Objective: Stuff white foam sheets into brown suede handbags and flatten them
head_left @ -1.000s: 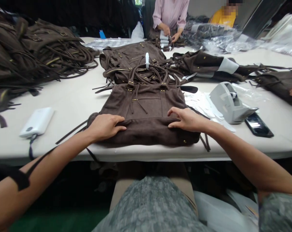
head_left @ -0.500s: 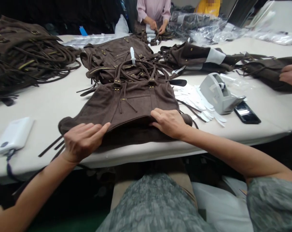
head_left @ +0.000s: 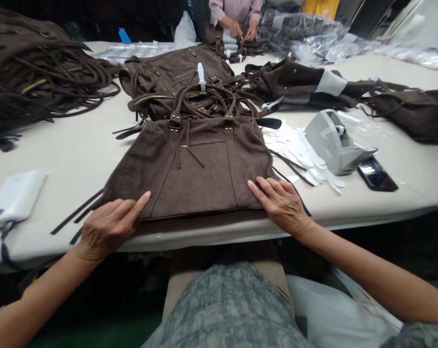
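Observation:
A dark brown handbag (head_left: 200, 174) lies flat in front of me, its bottom edge at the table's near edge and its two handles pointing away. My left hand (head_left: 112, 224) grips its lower left corner, thumb stretched along the top and the other fingers curled together. At the lower right corner, my right hand (head_left: 278, 200) holds on with bent fingers over the leather; the underside of this grip is hidden. Thin dark straps stick out at both sides. A white plastic tag (head_left: 201, 77) stands up near the handles.
More brown bags lie behind and in a heap (head_left: 41, 72) at left. White tag strips (head_left: 294, 150), a grey tape dispenser (head_left: 331, 142) and a phone (head_left: 377, 172) are at right. A white power bank (head_left: 16, 195) sits at left. Across the table a person (head_left: 236, 21) handles bags.
The raised bottom edge of the handbag now lies flat. My right hand has moved right and my left hand slightly down and left, to the corners. The hand at far right has left view.

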The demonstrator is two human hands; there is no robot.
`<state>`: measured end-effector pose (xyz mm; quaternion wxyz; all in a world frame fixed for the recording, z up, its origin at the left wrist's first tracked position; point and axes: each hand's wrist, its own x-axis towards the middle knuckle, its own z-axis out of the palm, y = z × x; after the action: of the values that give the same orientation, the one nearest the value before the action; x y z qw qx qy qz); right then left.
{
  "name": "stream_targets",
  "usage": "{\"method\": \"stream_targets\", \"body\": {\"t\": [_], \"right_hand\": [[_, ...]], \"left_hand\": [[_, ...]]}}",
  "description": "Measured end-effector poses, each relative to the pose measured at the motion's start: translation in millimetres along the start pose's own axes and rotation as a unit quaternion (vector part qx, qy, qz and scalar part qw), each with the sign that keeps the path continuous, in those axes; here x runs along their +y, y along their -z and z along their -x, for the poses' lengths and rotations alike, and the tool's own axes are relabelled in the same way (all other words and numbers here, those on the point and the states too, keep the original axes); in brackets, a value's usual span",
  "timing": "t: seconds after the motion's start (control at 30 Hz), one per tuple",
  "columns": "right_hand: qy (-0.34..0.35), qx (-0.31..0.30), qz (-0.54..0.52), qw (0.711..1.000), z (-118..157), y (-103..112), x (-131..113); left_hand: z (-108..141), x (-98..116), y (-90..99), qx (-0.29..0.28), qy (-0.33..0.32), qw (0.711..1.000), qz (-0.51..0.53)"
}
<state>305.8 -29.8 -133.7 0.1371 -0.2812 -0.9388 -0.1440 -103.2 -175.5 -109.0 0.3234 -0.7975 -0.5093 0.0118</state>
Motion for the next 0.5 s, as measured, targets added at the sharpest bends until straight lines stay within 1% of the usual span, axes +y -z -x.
{"method": "stream_targets", "body": {"t": [0.1, 0.2, 0.3, 0.37, 0.43, 0.5], "right_hand": [[0.009, 0.007, -0.052, 0.999, 2.0, -5.3, 6.0], [0.027, -0.018, -0.09, 0.995, 2.5, -8.1, 12.8], [0.021, -0.028, -0.103, 0.994, 4.9, -10.2, 15.6], [0.014, -0.022, -0.109, 0.994, 7.0, -10.7, 14.1], [0.013, -0.019, -0.117, 0.993, 8.6, -9.5, 11.0], [0.021, -0.022, -0.123, 0.992, 9.4, -6.4, 7.7]], "left_hand": [[-1.2, -14.3, 4.5, -0.046, 0.013, 0.998, 0.051], [6.3, -21.7, 2.5, -0.09, 0.027, 0.989, 0.114], [18.8, -13.2, -5.1, -0.104, 0.085, 0.982, 0.134], [24.9, -3.7, -8.3, -0.1, 0.12, 0.979, 0.134], [27.1, 2.9, -7.5, -0.092, 0.124, 0.977, 0.147], [25.8, 4.4, -3.4, -0.088, 0.108, 0.976, 0.17]]}}
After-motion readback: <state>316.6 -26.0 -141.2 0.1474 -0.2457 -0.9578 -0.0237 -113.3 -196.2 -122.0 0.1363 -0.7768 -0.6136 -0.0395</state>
